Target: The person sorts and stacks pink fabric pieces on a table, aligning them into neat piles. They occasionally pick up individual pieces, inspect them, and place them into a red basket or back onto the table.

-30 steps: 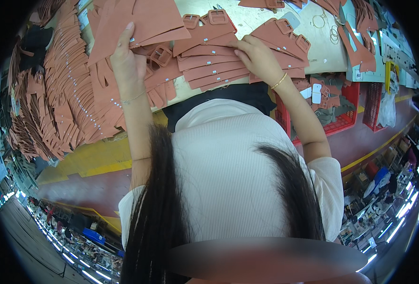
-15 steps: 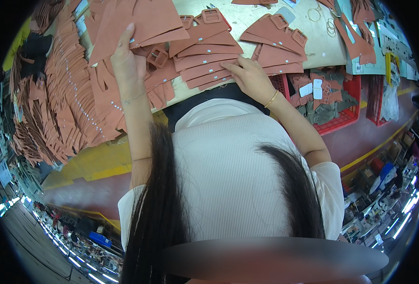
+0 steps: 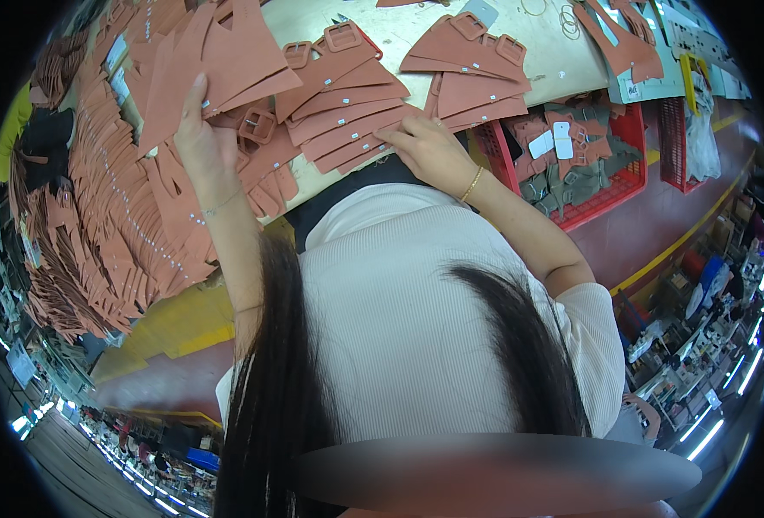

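My left hand (image 3: 205,142) is closed around a small stack of terracotta belt-like pieces (image 3: 226,56), thumb on top, raised over the left part of the table. My right hand (image 3: 433,154) has its thumb and fingers at the near edge of fanned terracotta pieces (image 3: 347,129), pinching a piece there; its fingertips are partly hidden. These flared pieces overlap in steps and bear small white stickers. Covered square buckles (image 3: 343,36) lie at their far end. A second fanned set (image 3: 477,82) with buckles rests to the right. Another buckle (image 3: 257,125) shows beside my left hand.
Long rows of stacked terracotta pieces (image 3: 114,181) cover the left side. A red crate (image 3: 602,194) with green and terracotta buckled pieces and white tags stands at the right, beside a second red crate (image 3: 679,147). Thin rings (image 3: 570,26) lie on the pale tabletop (image 3: 533,56).
The whole view has shifted, so the table and crates sit further left and higher. Both hands keep nearly the same places over the pieces; the left still holds its stack.
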### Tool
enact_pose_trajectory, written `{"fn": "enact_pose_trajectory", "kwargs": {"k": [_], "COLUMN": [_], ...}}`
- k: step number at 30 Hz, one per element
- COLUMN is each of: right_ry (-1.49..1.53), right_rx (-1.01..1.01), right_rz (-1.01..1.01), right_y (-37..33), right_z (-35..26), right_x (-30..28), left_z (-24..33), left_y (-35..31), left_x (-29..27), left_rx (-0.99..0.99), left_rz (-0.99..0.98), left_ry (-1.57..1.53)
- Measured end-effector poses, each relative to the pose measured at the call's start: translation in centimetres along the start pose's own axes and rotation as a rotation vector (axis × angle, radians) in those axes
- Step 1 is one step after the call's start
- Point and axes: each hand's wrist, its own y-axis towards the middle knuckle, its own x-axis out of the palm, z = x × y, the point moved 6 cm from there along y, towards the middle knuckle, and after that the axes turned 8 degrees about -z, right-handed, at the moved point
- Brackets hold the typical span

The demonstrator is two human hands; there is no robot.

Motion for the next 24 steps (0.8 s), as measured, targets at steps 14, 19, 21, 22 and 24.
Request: {"fn": "enact_pose_trajectory", "kwargs": {"k": [14, 19, 21, 22, 24], "right_ry": [-0.059, -0.233, -0.277, -0.299, -0.398], "right_rx": [0.239, 0.355, 0.399, 0.407, 0.411], "right_rz": [-0.034, 0.074, 0.094, 0.111, 0.153], "right_y": [-6.6, -8.6, -8.9, -8.9, -8.7], "right_z": [3.1, 5.8, 6.6, 6.9, 7.3], "right_x": [-3.3, -5.7, -6.0, -6.2, -6.5], "left_z": [-0.6, -0.9, -1.0, -1.0, -1.1], "left_y": [0.8, 1.0, 1.0, 1.0, 1.0], "left_x": [-0.5, 0.0, 0.3, 0.3, 0.4], "left_rx": [-0.016, -0.037, -0.039, -0.053, -0.063], "left_rz": [-0.018, -0.065, -0.086, -0.074, -0.066], "left_ry": [0.049, 0.050, 0.051, 0.051, 0.050]}}
